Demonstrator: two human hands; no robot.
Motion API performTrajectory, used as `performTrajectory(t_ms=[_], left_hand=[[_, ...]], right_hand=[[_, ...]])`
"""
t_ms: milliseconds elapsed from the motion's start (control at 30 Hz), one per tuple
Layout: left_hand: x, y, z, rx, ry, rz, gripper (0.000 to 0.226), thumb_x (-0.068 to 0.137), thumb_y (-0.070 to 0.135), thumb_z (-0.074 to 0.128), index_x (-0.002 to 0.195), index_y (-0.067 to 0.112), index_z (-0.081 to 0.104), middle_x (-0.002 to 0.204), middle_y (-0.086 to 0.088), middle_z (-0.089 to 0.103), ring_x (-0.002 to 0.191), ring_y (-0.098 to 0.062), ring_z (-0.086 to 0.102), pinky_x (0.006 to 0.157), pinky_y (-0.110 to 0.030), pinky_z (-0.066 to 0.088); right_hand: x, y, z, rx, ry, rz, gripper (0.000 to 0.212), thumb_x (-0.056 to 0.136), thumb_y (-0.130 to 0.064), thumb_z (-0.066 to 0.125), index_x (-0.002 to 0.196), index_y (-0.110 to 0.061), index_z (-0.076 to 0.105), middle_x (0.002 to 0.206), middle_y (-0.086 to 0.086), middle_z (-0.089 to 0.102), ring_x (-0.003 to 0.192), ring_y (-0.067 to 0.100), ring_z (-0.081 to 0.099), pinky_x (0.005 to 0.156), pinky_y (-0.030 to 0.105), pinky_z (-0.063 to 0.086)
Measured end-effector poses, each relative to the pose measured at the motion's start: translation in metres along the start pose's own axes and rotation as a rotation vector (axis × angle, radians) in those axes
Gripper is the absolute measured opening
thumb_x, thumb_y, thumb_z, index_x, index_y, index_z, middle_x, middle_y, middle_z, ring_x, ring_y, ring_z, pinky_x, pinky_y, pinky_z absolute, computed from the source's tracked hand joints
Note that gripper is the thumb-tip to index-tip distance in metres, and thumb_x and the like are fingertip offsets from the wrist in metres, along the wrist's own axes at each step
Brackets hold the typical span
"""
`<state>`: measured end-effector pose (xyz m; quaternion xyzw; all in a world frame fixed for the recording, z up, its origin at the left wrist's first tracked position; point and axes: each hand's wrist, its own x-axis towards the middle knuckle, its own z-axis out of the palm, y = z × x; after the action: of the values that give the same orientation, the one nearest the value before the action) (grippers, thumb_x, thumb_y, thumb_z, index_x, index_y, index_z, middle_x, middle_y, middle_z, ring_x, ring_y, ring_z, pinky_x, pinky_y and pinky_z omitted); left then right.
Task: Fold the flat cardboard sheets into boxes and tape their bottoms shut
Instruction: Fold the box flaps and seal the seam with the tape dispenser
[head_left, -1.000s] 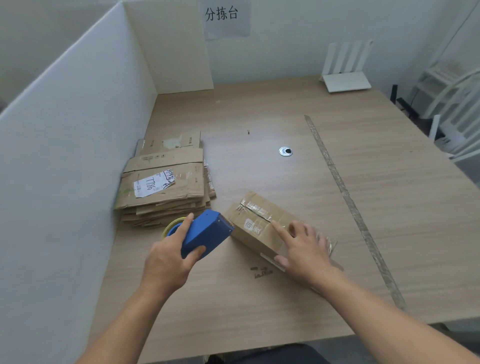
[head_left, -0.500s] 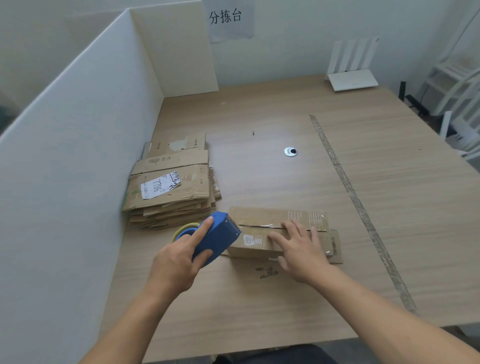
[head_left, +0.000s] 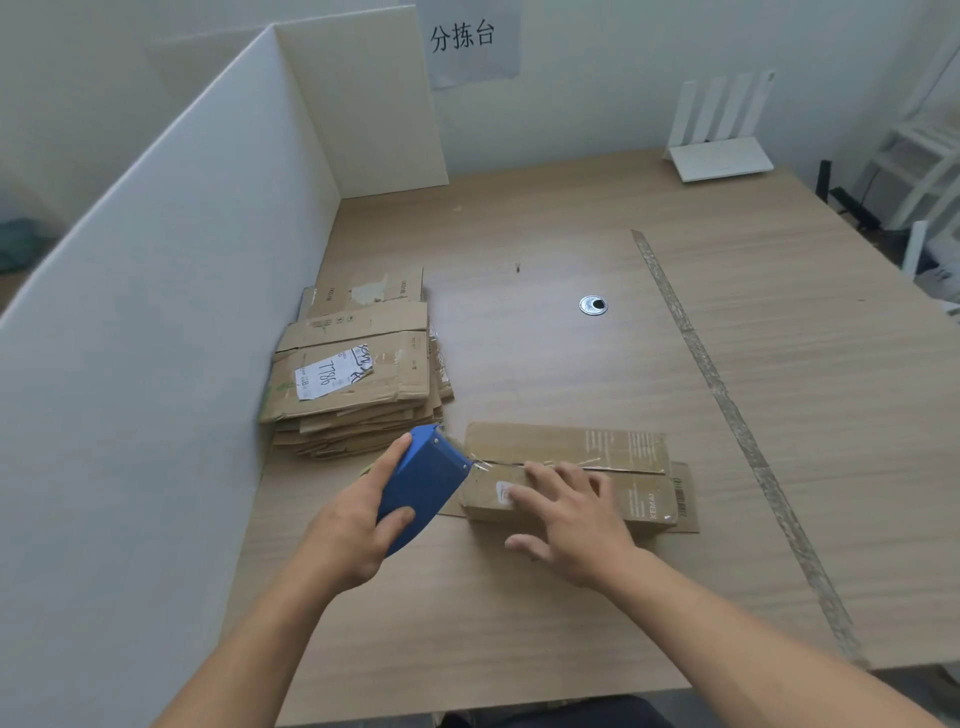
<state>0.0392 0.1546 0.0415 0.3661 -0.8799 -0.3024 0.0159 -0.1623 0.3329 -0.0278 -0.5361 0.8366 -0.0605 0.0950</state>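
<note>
A cardboard box (head_left: 566, 473) is lying on the table (head_left: 779, 415), the right hand (head_left: 571, 525) pressing flat on it, fingers spread, while the left hand (head_left: 358, 530) is gripping a blue tape dispenser (head_left: 423, 480) touching its left end beside flat cardboard sheets (head_left: 358, 374).

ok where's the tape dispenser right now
In the head view the blue tape dispenser sits in the left hand, its front at the left end of the folded box, just in front of the flat cardboard stack.

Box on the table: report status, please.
Left hand grips blue tape dispenser at box left end. Right hand presses flaps. Seam untaped. Nothing blocking.
</note>
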Motion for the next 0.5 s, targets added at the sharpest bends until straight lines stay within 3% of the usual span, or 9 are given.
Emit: performTrajectory(t_ms=[133,300,500], left_hand=[[-0.003,0.0,0.001,-0.002,0.012,0.01,0.087,0.097,0.022,0.059,0.139,0.068,-0.002,0.127,0.01,0.054,0.102,-0.021,0.055,0.089,-0.039,0.049],[-0.002,0.012,0.006,0.11,0.043,0.034,0.081,0.1,0.031,0.052,0.14,0.062,-0.012,0.13,0.008,0.056,0.106,-0.021,0.056,0.088,-0.037,0.049],[0.001,0.026,0.012,0.194,0.08,0.079,0.081,0.098,0.037,0.053,0.145,0.057,-0.009,0.12,0.009,0.062,0.1,-0.019,0.058,0.081,-0.034,0.048]], right_hand=[[-0.003,0.013,-0.01,-0.014,-0.012,0.118,0.082,0.078,-0.083,0.042,0.149,-0.051,0.015,0.137,-0.007,0.035,0.131,0.023,0.028,0.104,0.06,0.022],[-0.006,0.005,-0.013,-0.028,-0.022,0.238,0.083,0.076,-0.088,0.026,0.146,-0.045,0.022,0.142,0.002,0.024,0.139,0.026,0.015,0.106,0.07,0.01],[-0.001,-0.026,-0.009,0.098,-0.085,0.416,0.082,0.075,-0.091,0.025,0.136,-0.037,0.027,0.153,0.013,0.004,0.146,0.037,-0.006,0.101,0.077,0.003]])
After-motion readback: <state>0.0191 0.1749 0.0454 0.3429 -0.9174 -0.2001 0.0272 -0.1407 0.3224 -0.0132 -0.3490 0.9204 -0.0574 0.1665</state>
